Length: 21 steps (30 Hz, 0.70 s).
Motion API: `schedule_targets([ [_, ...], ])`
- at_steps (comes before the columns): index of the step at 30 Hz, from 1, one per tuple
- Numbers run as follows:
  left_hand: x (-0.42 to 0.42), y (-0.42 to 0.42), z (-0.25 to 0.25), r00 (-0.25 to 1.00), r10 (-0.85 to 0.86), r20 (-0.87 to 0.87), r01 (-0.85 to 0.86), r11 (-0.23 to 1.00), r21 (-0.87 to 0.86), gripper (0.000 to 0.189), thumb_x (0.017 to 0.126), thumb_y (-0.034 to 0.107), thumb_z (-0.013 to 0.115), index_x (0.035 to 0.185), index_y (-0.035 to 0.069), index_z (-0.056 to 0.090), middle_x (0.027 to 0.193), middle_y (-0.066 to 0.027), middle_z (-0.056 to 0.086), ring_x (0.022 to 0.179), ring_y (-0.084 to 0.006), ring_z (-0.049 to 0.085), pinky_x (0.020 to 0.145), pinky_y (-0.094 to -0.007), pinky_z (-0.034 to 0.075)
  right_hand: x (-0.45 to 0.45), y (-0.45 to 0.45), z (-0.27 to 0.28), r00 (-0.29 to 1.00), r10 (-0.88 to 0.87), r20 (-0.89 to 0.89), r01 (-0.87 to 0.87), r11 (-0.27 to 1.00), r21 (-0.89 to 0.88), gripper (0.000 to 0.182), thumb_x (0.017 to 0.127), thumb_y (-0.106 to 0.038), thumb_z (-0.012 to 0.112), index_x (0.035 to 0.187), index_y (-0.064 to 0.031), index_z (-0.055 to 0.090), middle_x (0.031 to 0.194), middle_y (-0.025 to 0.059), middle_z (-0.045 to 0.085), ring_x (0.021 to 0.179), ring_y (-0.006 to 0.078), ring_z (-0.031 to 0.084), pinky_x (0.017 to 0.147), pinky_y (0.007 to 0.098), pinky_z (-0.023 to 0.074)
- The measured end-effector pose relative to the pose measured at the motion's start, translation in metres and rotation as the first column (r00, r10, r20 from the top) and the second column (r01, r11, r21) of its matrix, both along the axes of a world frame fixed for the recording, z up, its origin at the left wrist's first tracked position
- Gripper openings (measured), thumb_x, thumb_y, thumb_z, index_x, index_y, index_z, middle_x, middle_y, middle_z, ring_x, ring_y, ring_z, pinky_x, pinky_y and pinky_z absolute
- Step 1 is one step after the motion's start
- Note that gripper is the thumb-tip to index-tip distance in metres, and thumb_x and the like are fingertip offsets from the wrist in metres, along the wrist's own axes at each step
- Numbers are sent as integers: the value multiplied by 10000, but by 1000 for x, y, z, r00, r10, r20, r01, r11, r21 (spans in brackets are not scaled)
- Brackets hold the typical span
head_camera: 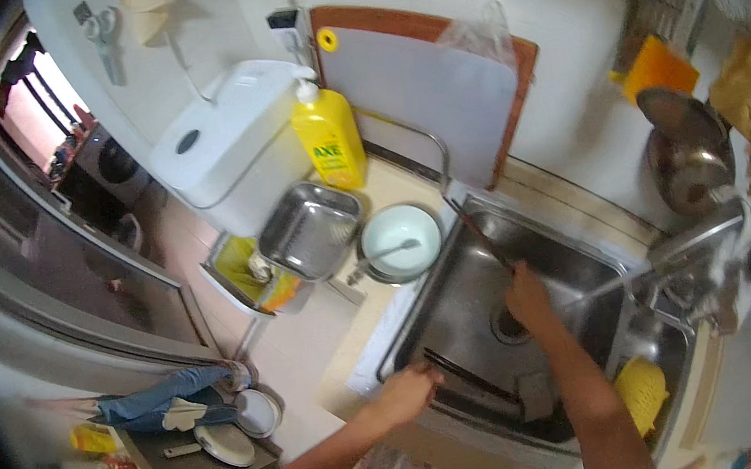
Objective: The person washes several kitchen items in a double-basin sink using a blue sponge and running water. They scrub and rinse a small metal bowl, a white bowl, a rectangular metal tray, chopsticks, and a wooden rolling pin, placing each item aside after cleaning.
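My right hand [528,300], over the steel sink [456,309], is closed on the end of dark chopsticks [482,234], whose far tips reach the sink's upper left edge. My left hand [407,394] is at the sink's near left rim, beside more dark chopsticks [472,375] that slant down across the basin; its fingers look bent around their upper end, but the grip is partly hidden. A pale, blurred piece [535,395] lies at their lower end. Left of the sink stands a light green bowl [401,238] with a spoon [385,253] in it.
A rectangular steel basin [311,230] and a yellow dish soap bottle [331,141] stand left of the sink. Behind it, a cutting board [427,85] leans on the wall. A faucet [610,285] reaches in from the right, near a yellow sponge glove or cloth [642,393].
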<state>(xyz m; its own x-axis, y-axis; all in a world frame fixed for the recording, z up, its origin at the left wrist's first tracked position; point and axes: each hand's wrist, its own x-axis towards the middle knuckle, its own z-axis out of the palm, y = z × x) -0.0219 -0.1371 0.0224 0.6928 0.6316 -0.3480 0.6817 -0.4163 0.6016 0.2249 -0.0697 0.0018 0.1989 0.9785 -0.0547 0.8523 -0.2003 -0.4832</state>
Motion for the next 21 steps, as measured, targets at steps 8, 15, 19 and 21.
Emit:
schedule_targets([
  [8,105,35,-157,792,-445,-417,566,792,230,257,725,63,473,973,17,527,991,-175,522,850,-273,542,686,-371,451,34,-165,-8,917,-331,-222,269,925,-267,234,737,-95,455,925,44,457,797,216,544,758,343,535,656,360,415],
  [15,124,36,-142,583,-588,-561,722,691,25,254,749,112,446,969,17,530,981,-143,536,896,-270,526,748,-366,421,38,-198,15,923,-361,-135,302,895,-328,302,736,-146,456,988,21,445,805,220,550,749,353,542,642,417,428],
  [19,113,49,-102,681,-539,-496,606,795,-31,250,746,127,441,959,35,536,941,-133,549,888,-273,529,754,-369,419,43,-184,14,903,-349,-252,260,909,-327,224,763,-143,440,915,17,480,797,231,537,763,367,517,663,400,405],
  [21,118,56,-59,726,-531,-437,611,790,55,242,733,119,451,946,49,543,931,-134,549,887,-267,526,778,-375,404,48,-169,-12,937,-259,-235,185,937,-297,222,777,-160,430,912,10,477,791,212,549,746,352,526,649,398,403],
])
